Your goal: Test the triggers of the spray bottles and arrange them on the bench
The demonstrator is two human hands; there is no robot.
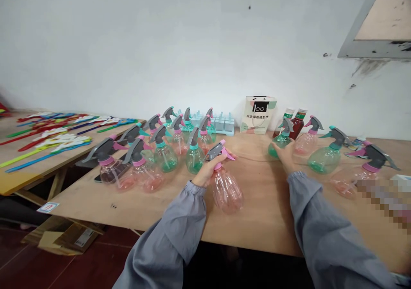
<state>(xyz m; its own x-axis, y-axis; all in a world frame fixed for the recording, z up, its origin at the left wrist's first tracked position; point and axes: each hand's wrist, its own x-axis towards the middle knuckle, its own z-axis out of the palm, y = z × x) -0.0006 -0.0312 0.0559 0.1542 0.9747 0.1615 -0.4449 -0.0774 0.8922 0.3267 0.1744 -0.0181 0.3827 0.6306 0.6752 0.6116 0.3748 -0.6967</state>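
Note:
My left hand (210,169) is wrapped round the neck of a clear pink spray bottle (227,191) with a grey and pink trigger head. That bottle is near the table's front edge, tilted slightly. Farther back on the right, my right hand (285,152) grips a green spray bottle (278,147) with a grey head; some of its fingers are hidden. Left of my left hand stand several pink and green spray bottles (165,157) in a cluster. Beyond my right hand are another pink one (305,142), a green one (325,159) and, nearer, a pink one (348,180).
By the wall stand a paper bag (257,114), two dark red bottles (298,124) and a light-blue rack (224,124). A phone (102,175) lies behind the left bottles. Colourful flat strips (54,143) cover the left table. A cardboard box (69,237) sits on the floor.

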